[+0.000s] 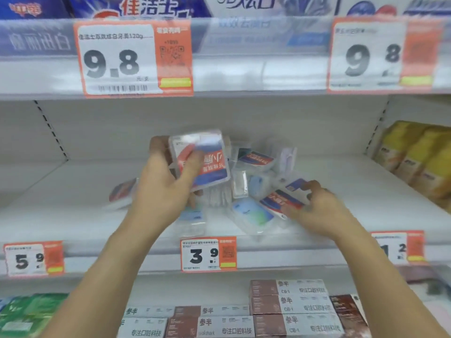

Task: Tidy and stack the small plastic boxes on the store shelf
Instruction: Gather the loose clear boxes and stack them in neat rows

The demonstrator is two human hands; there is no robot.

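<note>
At centre frame we see our left hand (161,189) gripping a red-and-blue box (202,162) above the shelf (73,203); our right hand (314,206) pinches another box (283,198) in the pile, above the "3.9" tag (208,254).

White shelf (341,191): jumbled clear plastic boxes (251,211) at centre, yellow packs (419,157) far right.

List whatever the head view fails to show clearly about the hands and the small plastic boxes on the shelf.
- Box held up by the left hand: its label is motion-blurred, upside down and partly covered by the thumb.
- Box under the right hand: the fingers hide its right end.
- Loose pile: clear overlapping boxes, so the count is uncertain.
- Box at left: blurred, partly behind the left wrist.
- Price tag at right: first digit hidden by the right forearm.
</note>
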